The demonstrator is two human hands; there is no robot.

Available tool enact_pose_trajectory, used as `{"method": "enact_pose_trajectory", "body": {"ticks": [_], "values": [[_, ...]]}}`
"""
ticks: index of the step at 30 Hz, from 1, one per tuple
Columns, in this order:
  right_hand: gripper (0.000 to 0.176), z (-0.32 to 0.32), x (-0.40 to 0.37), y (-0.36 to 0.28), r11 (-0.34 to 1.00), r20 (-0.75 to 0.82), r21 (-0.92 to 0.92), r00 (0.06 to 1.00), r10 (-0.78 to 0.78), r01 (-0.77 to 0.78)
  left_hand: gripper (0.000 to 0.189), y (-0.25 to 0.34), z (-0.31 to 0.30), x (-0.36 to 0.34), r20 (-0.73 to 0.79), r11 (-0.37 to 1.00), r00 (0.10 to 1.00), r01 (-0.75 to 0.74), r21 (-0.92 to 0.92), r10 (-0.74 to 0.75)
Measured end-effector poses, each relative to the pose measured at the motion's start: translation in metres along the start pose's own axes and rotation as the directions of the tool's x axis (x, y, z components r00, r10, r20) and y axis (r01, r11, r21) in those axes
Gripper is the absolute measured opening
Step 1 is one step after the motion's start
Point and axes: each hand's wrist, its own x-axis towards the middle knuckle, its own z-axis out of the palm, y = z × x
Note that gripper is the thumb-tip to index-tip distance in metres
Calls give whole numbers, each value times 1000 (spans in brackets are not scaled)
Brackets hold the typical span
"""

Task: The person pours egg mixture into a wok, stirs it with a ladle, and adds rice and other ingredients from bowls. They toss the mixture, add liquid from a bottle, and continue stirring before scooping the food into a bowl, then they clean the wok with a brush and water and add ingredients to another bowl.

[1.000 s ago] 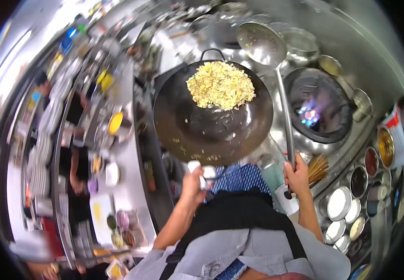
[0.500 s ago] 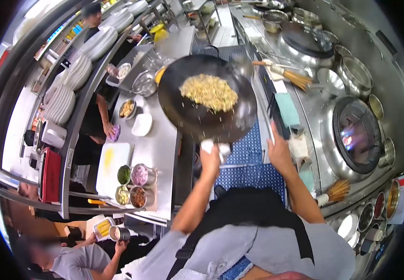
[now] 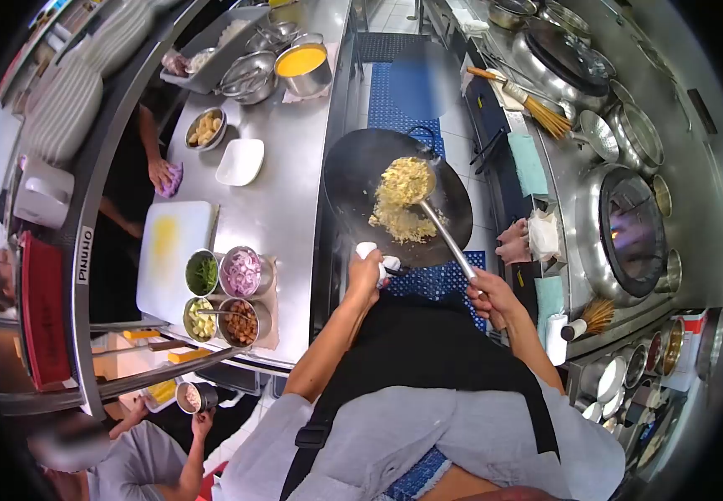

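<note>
Wok handle (image 3: 388,265) (mostly hidden), left hand (image 3: 364,278)

A steel counter (image 3: 288,209) carries a white cutting board (image 3: 165,259), a white dish (image 3: 240,161) and four small bowls (image 3: 243,272) near the front edge. Farther along stand a pot (image 3: 303,67) of yellow liquid and a tray (image 3: 211,52).

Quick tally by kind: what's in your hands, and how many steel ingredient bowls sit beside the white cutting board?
wok: 1, left hand grip on its handle
ladle: 1, in the right hand
steel ingredient bowls: 4
Total: 6
</note>
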Motion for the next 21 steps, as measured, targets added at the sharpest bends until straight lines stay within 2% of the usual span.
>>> {"method": "enact_pose_trajectory", "body": {"ticks": [2,5,7,8,11,14,17,18,21], "values": [[47,1,3,-3,998,-41,-58,999,-21,18,20,-2,-10,1,39,1000,999,-9,2,9],[47,16,8,-15,993,-73,-118,997,1,-10,23,11,-16,-9,53,1000,999,-1,0,1],[47,32,4,-28,996,-67,-90,998,-12,6,25,16,-24,-14,74,998,997,3,-58,1],[47,40,3,-36,997,-52,-81,999,-16,11,30,13,-30,-7,131,998,991,5,-70,4],[50,63,18,-59,998,62,-64,998,-23,27,31,13,-39,5,135,998,990,-29,-46,35],[54,96,31,-84,994,200,-77,978,-65,82,29,26,-36,1,152,988,985,-56,-144,78],[50,143,58,-105,990,242,-118,969,-46,77,24,28,-32,6,116,984,992,-27,-176,48],[48,154,73,-109,992,318,-101,947,-41,77,24,29,-32,4,135,984,989,-32,-173,55],[49,201,117,-120,986,361,-156,932,6,55,23,18,-32,6,157,984,983,-70,-166,96]]}}
